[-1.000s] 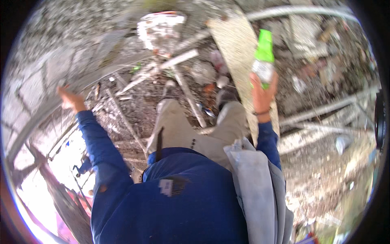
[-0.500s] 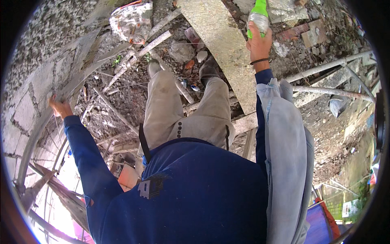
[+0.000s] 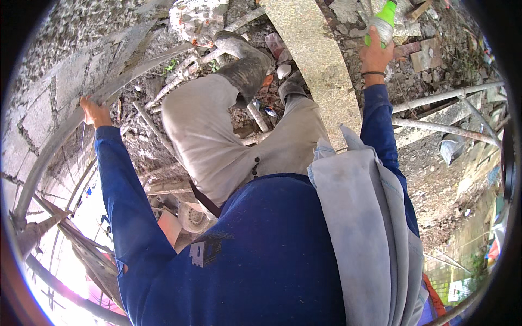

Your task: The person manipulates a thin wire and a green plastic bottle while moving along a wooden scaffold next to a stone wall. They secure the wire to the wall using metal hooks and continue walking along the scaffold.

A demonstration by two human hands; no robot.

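My right hand (image 3: 375,58), reaching out to the far right, is closed around a green bottle (image 3: 385,24) with a whitish wrap around its middle. At the left, my left hand (image 3: 95,112) grips a long grey pole (image 3: 60,138) that runs beside the block wall (image 3: 35,117). A thin pale line stretches across from near my raised leg toward the bottle. My left leg is lifted, its dark boot (image 3: 244,68) above the bamboo poles; the other boot (image 3: 293,84) is lower, among the rubble.
A pale plank (image 3: 318,49) slopes across the rubble between my legs and right hand. Bamboo poles (image 3: 446,125) cross at the right, near a grey bucket-like object (image 3: 451,148). A whitish sack (image 3: 198,19) lies far ahead. Grey cloth (image 3: 364,217) hangs over my right shoulder.
My left leg has risen and bent, bringing its boot up over the poles. The bottle and both hands appear farther right in view, and the shoulder cloth has swung inward.
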